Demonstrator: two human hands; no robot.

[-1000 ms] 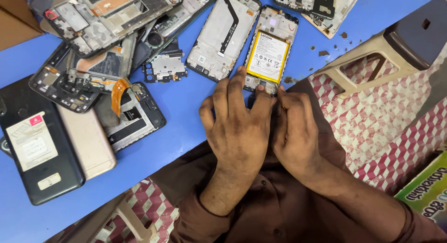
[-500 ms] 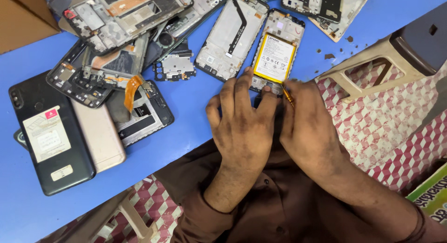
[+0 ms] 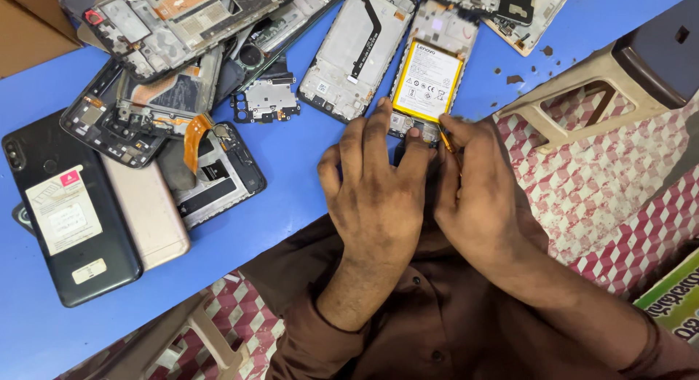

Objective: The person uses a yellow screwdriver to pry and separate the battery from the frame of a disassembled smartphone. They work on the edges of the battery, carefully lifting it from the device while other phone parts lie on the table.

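An opened phone (image 3: 431, 67) with a yellow-edged battery lies on the blue table (image 3: 291, 172), its lower end at the table's near edge. My left hand (image 3: 375, 187) presses down on that lower end with its fingers spread. Beside it, my right hand (image 3: 477, 187) pinches a thin tool with an orange tip (image 3: 445, 140), the tip touching the phone's bottom right corner. The part of the phone under my fingers is hidden.
Several stripped phone frames (image 3: 360, 49) and boards (image 3: 266, 100) lie heaped at the back left. A black phone back (image 3: 69, 212) and a pinkish one (image 3: 149, 212) lie at left. A plastic stool (image 3: 611, 78) stands at right over a checked floor (image 3: 619, 198).
The view has shifted, so everything sits lower and further right in frame. My right hand has moved up to the phone's corner and the orange tool tip now shows.
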